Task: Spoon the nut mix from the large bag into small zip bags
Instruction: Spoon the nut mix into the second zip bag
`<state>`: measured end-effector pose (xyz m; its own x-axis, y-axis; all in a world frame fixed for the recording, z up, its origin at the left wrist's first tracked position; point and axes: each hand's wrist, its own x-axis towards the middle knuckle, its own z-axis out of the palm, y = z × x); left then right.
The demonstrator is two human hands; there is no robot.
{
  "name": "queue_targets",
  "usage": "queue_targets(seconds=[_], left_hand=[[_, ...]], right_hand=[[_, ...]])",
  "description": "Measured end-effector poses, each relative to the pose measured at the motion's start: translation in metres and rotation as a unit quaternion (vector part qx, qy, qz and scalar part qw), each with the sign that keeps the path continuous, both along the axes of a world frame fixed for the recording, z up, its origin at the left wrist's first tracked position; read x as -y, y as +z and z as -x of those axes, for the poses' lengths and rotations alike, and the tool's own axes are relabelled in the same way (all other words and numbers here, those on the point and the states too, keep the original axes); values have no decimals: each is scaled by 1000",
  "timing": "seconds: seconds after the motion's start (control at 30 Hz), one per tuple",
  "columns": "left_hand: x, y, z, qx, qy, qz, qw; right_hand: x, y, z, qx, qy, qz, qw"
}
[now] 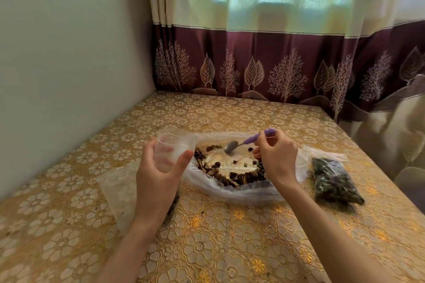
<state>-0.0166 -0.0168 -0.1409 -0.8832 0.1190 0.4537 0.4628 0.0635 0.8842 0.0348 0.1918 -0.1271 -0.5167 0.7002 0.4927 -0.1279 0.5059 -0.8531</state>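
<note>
The large clear bag (243,193) lies open in the middle of the table, with nut mix (239,178) spread along its near and left sides. My right hand (277,156) holds a spoon (231,146) by its purple handle, the metal bowl tilted down over the bag's bare middle. My left hand (158,174) grips a small clear zip bag (171,148) held upright at the large bag's left edge, mouth up; it looks empty.
A filled small zip bag (333,181) lies to the right of the large bag. Flat clear plastic bags (119,193) lie under my left wrist. A wall runs along the table's left side and a curtain (276,64) hangs at the back. The table's right edge (391,181) is close.
</note>
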Motion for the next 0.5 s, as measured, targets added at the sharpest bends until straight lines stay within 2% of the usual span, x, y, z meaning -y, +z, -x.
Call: queue_targets(seconds=[0.17, 0.33, 0.5], left_hand=[[1, 1, 0, 4, 0, -7, 1000], [2, 0, 2, 7, 1, -12, 1000], [2, -1, 4, 8, 3, -11, 1000]], right_hand=[[2, -3, 12, 47, 27, 96, 994], [8, 0, 16, 73, 101, 230, 965], [11, 4, 16, 96, 129, 298, 941]])
